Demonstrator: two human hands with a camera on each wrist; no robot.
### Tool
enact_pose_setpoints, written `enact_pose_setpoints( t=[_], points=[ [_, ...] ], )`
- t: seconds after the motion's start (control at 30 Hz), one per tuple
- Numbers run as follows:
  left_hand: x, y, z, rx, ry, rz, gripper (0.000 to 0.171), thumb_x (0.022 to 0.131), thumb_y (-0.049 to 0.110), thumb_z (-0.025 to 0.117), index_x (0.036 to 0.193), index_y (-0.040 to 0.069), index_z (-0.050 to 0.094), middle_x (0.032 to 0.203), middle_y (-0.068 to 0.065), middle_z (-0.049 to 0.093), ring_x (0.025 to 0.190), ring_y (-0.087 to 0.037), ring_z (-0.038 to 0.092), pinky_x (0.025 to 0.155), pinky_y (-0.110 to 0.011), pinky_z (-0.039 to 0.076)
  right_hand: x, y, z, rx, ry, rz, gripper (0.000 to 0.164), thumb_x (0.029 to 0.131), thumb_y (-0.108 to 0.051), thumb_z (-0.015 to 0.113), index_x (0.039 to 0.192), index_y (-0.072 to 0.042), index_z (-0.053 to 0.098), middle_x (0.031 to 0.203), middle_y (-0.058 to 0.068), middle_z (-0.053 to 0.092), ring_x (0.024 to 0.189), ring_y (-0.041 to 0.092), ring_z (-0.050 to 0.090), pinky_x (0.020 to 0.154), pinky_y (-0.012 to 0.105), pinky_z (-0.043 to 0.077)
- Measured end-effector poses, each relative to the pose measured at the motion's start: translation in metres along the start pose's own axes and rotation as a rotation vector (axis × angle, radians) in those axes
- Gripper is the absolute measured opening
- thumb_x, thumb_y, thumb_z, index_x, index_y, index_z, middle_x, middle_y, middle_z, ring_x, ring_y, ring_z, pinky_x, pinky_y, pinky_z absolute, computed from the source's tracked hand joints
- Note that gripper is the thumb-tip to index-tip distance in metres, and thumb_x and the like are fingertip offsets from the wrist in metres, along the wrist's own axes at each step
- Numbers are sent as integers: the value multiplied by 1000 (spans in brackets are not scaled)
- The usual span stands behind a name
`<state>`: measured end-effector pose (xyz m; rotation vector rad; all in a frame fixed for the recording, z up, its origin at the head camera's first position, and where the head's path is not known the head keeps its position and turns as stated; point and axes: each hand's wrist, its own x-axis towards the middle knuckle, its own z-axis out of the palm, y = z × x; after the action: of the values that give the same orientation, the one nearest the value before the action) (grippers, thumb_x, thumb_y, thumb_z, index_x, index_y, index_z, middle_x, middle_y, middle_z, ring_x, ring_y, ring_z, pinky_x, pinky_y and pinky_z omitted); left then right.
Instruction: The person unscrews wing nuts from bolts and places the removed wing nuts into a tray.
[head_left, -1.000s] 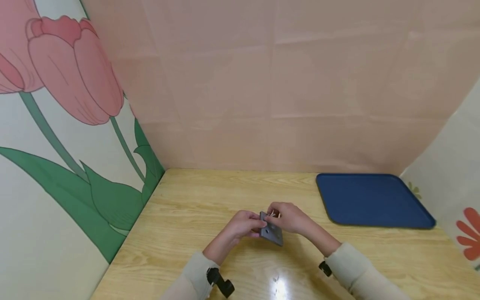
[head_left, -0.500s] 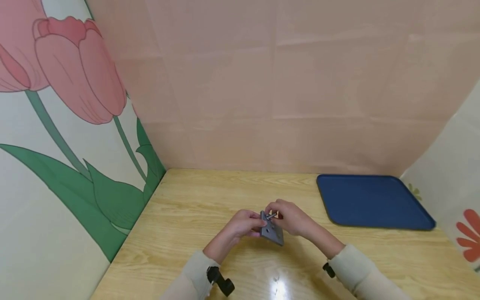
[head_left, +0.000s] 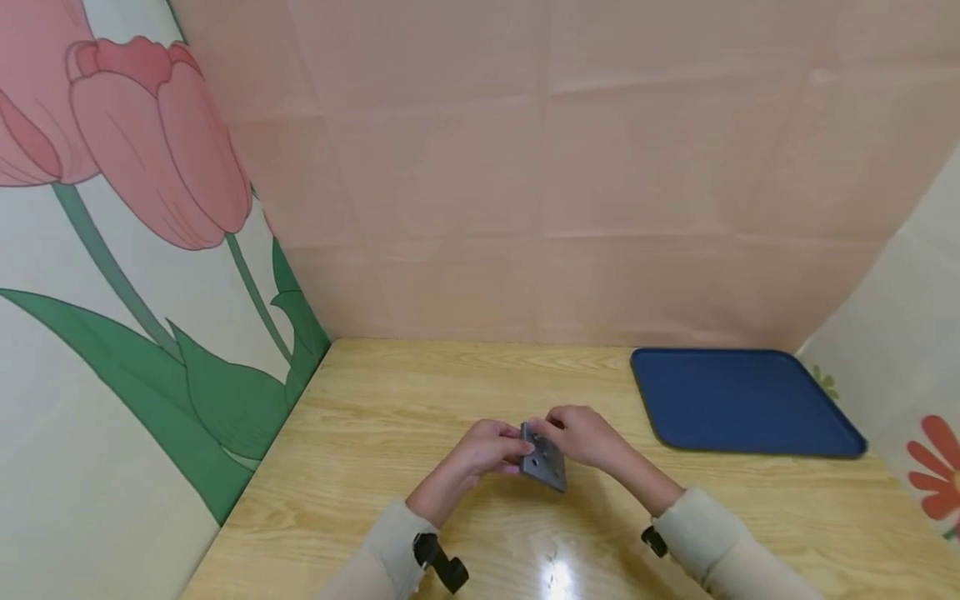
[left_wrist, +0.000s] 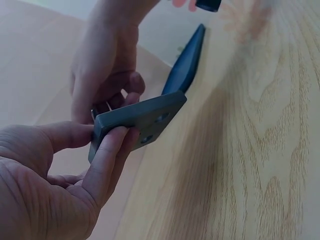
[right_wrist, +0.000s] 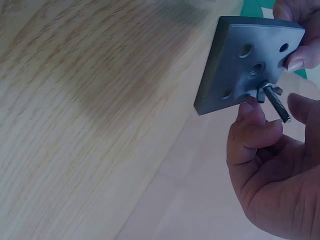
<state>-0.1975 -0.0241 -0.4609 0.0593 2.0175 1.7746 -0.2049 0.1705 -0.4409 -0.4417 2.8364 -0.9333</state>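
Note:
A grey metal plate (head_left: 547, 472) with several round holes is held tilted above the table. My left hand (head_left: 486, 448) grips it by one corner, thumb on one face and fingers on the other, as the left wrist view shows. From the plate's face a threaded bolt (right_wrist: 279, 106) sticks out, carrying a small wing nut (right_wrist: 261, 95) close against the plate. My right hand (head_left: 583, 435) has its fingers curled round the wing nut, the thumb on the bolt's other side. In the head view those fingers hide the bolt and nut.
A blue tray (head_left: 742, 400) lies at the back right of the wooden table (head_left: 390, 400). Behind stands a pink backdrop (head_left: 450, 167), with a tulip-patterned panel (head_left: 150, 158) on the left and a flower-patterned one on the right.
My right fingers shift about the bolt; half a second ago it showed between them in the head view, and now they cover it. The left hand and plate stay almost still.

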Motion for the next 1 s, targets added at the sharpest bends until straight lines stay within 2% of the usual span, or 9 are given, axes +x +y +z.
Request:
enact_pose_setpoints(
  t=[0.1,0.4,0.6,0.77,1.0],
  points=[
    [0,1,1,1,-6,3,25,90,6,73,112,-6,69,91,-12,74,80,-19,72,63,-24,60,-1,-3,-2,-10,-34,57,42,101,-50,57,81,-13,64,68,1,55,61,16,49,54,30,38],
    [-3,4,2,12,2,-1,24,90,7,74,111,-5,70,90,-12,74,80,-19,72,63,-25,60,-1,-9,-6,-51,-110,116,42,100,-49,58,81,-12,66,70,1,56,62,16,50,55,29,37],
    [-4,5,3,16,-6,4,25,91,7,73,112,-5,69,91,-12,74,81,-20,72,65,-27,61,-2,-10,-7,-29,-139,122,39,100,-47,60,92,-10,68,81,2,62,70,18,54,58,30,42],
    [-3,4,3,9,1,2,25,90,6,73,112,-6,69,91,-12,73,81,-20,72,67,-27,61,-1,-7,-8,-6,-130,48,29,98,-38,66,100,-9,68,90,1,67,78,16,57,65,33,49],
    [0,3,0,-8,-1,7,25,89,5,73,110,-8,69,89,-13,74,78,-17,71,62,-24,60,2,4,-8,-1,-104,-148,16,94,-24,73,102,-11,69,92,-1,66,81,12,58,66,30,51]
  ],
)
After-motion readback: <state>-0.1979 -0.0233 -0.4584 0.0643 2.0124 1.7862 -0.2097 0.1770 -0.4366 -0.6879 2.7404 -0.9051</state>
